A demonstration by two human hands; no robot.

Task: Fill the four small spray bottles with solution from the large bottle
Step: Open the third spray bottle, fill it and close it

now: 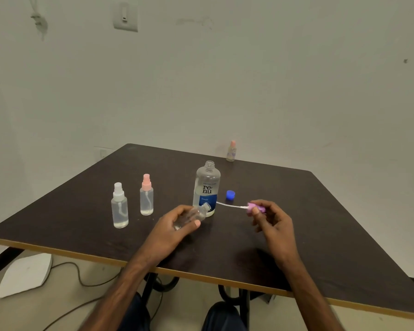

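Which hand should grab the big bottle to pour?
Probably the right hand: it only pinches the purple sprayer, easy to put down. The left hand grips the open small bottle beside the big bottle.

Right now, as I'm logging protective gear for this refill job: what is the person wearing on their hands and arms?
Nothing shows on either. The left hand and the right hand are bare, without gloves, and no ring, watch or bracelet is visible. The left forearm and the right forearm are uncovered down to the picture's lower edge; no sleeve is in view.
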